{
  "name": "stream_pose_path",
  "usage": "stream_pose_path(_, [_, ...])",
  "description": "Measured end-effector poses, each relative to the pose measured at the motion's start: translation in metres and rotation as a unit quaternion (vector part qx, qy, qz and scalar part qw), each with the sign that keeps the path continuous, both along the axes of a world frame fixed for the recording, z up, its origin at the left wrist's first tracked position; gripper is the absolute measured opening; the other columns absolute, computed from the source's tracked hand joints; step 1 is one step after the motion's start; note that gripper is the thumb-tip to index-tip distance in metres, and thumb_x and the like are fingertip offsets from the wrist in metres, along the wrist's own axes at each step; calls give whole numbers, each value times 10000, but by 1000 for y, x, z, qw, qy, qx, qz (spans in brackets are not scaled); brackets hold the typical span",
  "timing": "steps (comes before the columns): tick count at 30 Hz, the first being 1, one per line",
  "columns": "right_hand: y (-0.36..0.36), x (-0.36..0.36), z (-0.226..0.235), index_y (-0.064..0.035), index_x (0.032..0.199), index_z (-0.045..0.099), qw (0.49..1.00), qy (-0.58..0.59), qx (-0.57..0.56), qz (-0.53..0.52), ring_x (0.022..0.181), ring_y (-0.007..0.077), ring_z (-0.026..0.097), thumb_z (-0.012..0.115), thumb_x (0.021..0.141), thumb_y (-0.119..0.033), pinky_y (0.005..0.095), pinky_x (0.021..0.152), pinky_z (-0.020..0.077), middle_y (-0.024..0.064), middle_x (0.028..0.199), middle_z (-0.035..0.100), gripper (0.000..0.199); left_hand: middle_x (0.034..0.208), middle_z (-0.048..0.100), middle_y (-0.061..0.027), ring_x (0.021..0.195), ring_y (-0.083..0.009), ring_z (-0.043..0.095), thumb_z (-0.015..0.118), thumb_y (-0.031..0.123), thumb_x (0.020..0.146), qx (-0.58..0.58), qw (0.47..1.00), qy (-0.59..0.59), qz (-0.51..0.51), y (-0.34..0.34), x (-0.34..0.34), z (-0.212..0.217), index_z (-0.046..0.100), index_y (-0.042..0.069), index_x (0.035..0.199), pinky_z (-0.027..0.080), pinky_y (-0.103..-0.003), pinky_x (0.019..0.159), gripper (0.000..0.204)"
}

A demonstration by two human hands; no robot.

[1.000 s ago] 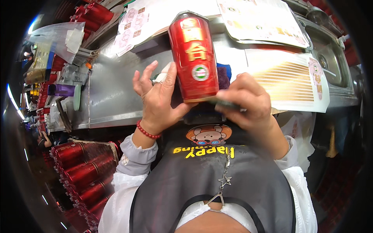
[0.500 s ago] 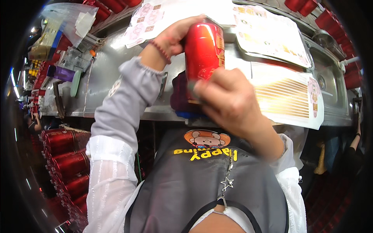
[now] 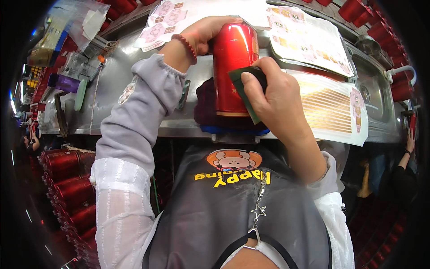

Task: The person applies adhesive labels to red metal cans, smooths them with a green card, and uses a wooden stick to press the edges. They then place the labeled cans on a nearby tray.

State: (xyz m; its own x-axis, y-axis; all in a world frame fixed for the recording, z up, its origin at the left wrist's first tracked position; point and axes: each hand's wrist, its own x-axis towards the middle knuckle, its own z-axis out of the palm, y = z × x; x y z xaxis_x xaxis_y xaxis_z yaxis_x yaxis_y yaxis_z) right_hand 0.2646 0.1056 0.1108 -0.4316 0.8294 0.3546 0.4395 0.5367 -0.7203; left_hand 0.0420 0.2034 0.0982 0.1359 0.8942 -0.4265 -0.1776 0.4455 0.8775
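Over cloth (image 3: 205,107), my left hand (image 3: 205,34) grips the can (image 3: 229,67), my right hand (image 3: 280,93) a scraper (image 3: 245,95); hard edge pressure could scratch.

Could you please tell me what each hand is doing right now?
Left hand: holding the red canister near its top.
Right hand: closed, holding a green scraper.

Red canister (image 3: 227,62) partly behind green sheet (image 3: 243,90); purple cloth (image 3: 205,105) partly behind canister
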Motion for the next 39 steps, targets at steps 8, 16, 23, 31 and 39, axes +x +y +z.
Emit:
stream_pose_path(8, [-18, 14, 18, -9, 1074, 657, 985, 103, -82, 113, 685, 106, 622, 672, 970, -97, 269, 626, 496, 42, 793, 673, 138, 1078, 766, -123, 938, -221, 745, 697, 265, 963, 51, 992, -111, -7, 1, 23, -16, 725, 41, 1084, 615, -415, 878, 256])
stream_pose_path(16, [7, 36, -15, 26, 1157, 618, 947, 259, -109, 155, 944, 140, 601, 617, 1027, -195, 260, 865, 470, 80, 1050, 656, 256, 1081, 759, -99, 1023, -166, 710, 641, 106, 976, 362, 876, -29, 318, -158, -40, 3, 752, -32, 1089, 539, -298, 964, 210])
stream_pose_path(23, [7, -12, -19, 1, 1188, 622, 937, 207, -73, 272, 976, 110, 579, 618, 1042, -165, 242, 896, 457, 47, 1097, 636, 221, 946, 722, -36, 856, -134, 677, 654, 173, 1010, 441, 628, 368, 526, -381, -182, 104, 703, -10, 1098, 554, -292, 797, 209])
stream_pose_path(31, [-2, -32, -22, -8, 1170, 633, 929, 215, -133, 271, 953, 93, 566, 660, 1029, -186, 228, 877, 449, 24, 1061, 637, 228, 983, 757, -193, 957, -316, 728, 720, 426, 888, 15, 337, 693, 638, -469, -303, 69, 733, 27, 1041, 550, -405, 853, 428])
stream_pose_path(39, [28, -8, -16, -2, 1174, 613, 958, 192, -94, 192, 923, 105, 584, 672, 1021, -251, 230, 846, 465, 36, 1020, 651, 298, 1091, 725, -259, 1050, -441, 685, 572, 557, 955, -237, 329, 804, 435, -462, -294, 104, 729, 62, 1161, 528, -530, 906, 559])
